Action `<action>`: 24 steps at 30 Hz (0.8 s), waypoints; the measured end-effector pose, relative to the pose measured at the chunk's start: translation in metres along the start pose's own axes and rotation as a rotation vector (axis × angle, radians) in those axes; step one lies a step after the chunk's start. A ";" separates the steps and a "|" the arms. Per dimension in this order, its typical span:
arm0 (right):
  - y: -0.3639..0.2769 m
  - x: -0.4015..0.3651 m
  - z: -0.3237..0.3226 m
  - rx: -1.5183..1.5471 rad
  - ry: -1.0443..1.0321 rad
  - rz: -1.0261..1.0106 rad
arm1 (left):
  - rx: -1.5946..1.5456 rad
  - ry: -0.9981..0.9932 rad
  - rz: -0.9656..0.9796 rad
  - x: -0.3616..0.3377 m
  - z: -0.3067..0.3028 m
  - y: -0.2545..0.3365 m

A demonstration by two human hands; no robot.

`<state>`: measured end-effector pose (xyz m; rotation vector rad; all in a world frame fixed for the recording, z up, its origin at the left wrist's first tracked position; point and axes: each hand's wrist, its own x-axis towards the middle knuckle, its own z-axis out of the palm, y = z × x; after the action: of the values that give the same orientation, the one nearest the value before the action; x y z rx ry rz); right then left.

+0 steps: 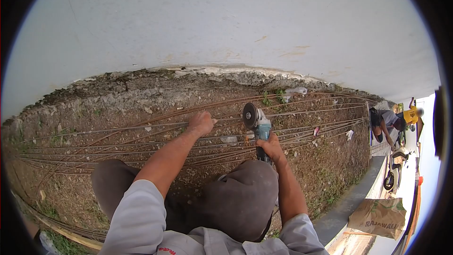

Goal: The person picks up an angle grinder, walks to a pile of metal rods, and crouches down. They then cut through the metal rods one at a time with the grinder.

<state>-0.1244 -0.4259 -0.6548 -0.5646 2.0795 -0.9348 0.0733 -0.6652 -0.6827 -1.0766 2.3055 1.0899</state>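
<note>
My right hand (271, 147) is wrapped around the body of a teal and black angle grinder (262, 131). The grinder's dark disc (250, 115) points away from me, over several long thin steel rods (226, 138) lying on the ground. My left hand (201, 123) is closed at one of the upper rods (170, 124), to the left of the disc. The fingers of that hand are partly hidden behind its back. Whether the disc touches a rod cannot be made out.
A pale wall (226, 23) with a broken lower edge runs along the far side. Two people, one in a grey shirt (388, 118) and one in a yellow shirt (409, 115), are at the right. A brown paper sack (377, 215) lies at the lower right.
</note>
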 end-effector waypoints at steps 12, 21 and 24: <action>0.007 0.002 0.001 -0.050 0.018 0.018 | 0.011 -0.012 -0.016 -0.003 -0.003 0.003; -0.008 -0.009 0.005 0.009 0.024 -0.070 | 0.000 0.047 0.009 -0.002 0.001 0.001; -0.002 -0.004 0.002 -0.026 0.012 0.005 | -0.005 0.048 0.010 -0.004 -0.001 0.002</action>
<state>-0.1206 -0.4251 -0.6519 -0.5682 2.1061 -0.9112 0.0743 -0.6629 -0.6787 -1.1052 2.3488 1.0850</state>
